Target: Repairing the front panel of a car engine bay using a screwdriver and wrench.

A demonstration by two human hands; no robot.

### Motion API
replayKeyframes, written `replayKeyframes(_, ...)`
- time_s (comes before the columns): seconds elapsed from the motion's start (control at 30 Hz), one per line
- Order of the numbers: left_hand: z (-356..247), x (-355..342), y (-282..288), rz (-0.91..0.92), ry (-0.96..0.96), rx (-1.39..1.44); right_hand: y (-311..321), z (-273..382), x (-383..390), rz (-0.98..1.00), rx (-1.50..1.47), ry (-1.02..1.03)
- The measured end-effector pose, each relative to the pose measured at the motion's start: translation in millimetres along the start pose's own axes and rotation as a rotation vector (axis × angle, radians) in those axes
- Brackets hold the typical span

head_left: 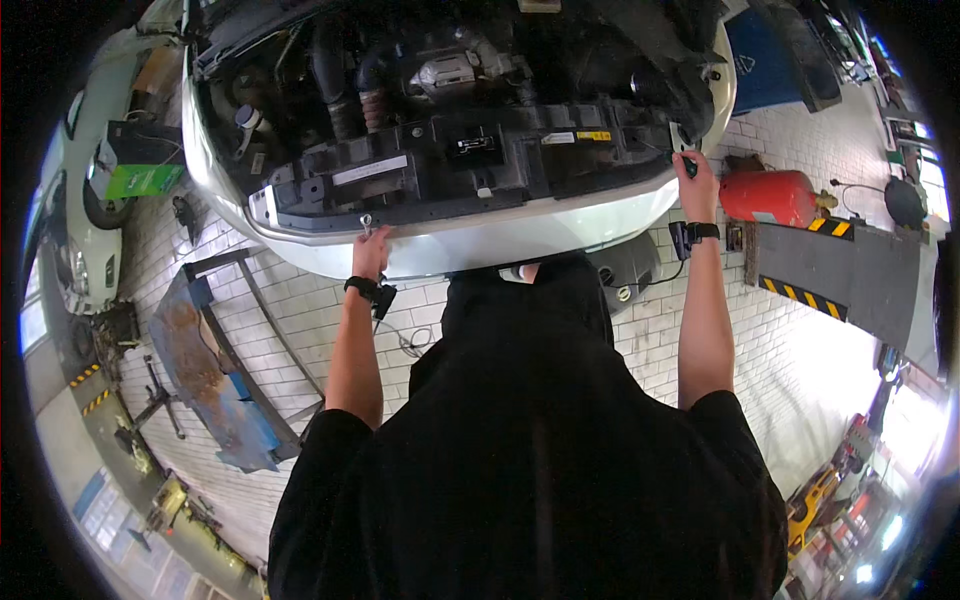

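Observation:
A white car's open engine bay (450,75) fills the top, with a black front panel (510,150) behind a white bumper (525,230). My left hand (370,252) is on the bumper's upper edge, left of centre, fingers closed around a small silver metal tool (366,221); its jaw or tip is too small to tell. My right hand (699,188) is at the right front corner, fingers closed on a black-handled tool (690,166), with a silver piece (677,137) just beyond it.
A red tank (765,197) and a grey ramp with striped edges (840,270) stand right. A rusty metal frame (200,340) lies lower left; another white car (95,250) is at far left. A grey round object (625,275) sits beneath the bumper.

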State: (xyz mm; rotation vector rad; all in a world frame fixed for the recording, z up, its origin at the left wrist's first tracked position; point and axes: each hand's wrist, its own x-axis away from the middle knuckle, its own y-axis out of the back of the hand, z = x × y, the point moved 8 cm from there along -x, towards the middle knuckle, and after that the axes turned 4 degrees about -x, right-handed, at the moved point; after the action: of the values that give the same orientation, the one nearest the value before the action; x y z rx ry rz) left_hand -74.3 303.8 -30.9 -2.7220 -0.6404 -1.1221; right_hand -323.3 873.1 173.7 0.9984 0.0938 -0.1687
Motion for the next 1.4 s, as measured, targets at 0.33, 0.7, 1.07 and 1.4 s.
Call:
replayKeyframes(0.33, -4.6, 5.3, 2.6, -0.059, 0.037, 0.025, -70.2, -12.3, -42.4, 0.154, 0.134, 0.177)
replayKeyframes(0.7, 1.2, 11.4, 1.8, -0.055, 0.092, 0.109, -82.6, -0.4, -68.8, 0.168, 0.146, 0.175)
replayKeyframes(1.07, 4.0, 7.0, 7.1, -0.071, 0.042, 0.100, -90.3, -11.4, -77.7, 0.262, 0.171, 0.039)
replayKeyframes(1.4, 6.8, 7.7, 6.7, -0.075, 0.066, 0.097, -84.9, -1.1, -76.1, 0.277, 0.240, 0.078)
